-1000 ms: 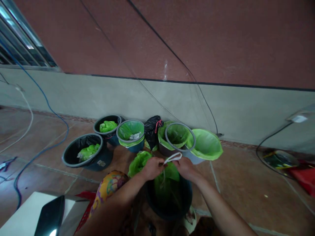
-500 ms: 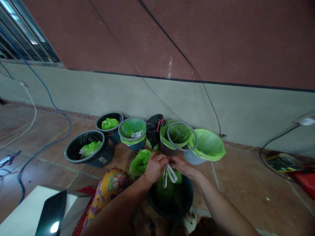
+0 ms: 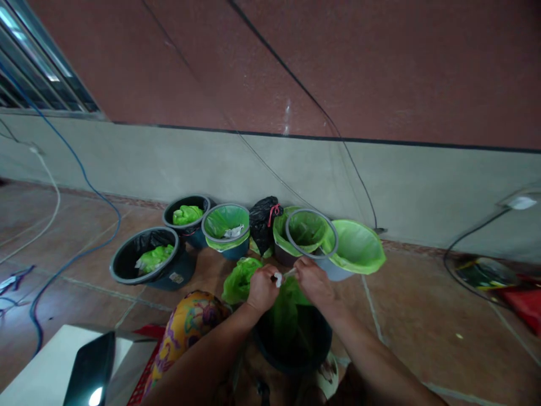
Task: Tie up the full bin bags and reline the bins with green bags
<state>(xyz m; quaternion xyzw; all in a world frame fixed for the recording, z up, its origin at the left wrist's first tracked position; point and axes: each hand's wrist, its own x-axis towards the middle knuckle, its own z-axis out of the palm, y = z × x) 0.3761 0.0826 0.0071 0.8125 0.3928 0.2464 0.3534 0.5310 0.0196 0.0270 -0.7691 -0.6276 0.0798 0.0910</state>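
My left hand (image 3: pixel 262 288) is closed on a white drawstring (image 3: pixel 278 278) of a green garbage bag (image 3: pixel 285 316). A few centimetres to its right, my right hand (image 3: pixel 313 282) grips the other end of the string, which runs between the two fists. Below them the bag stands gathered inside a dark bin (image 3: pixel 324 344) on the floor between my legs. Another crumpled green bag (image 3: pixel 239 282) lies just left of my left hand. The fingertips of both hands are partly hidden.
Along the wall stand several bins, among them a dark bin (image 3: pixel 186 270) at left and a green-lined bin (image 3: pixel 359 245) at right. A tied black bag (image 3: pixel 262 225) sits between bins. A phone (image 3: pixel 91 366) lies on a white surface at lower left. A blue cable (image 3: pixel 76 259) crosses the floor.
My hands have moved from meeting over the bag's neck to slightly apart, both now fisted. The white loops that hung down are pulled up between them.
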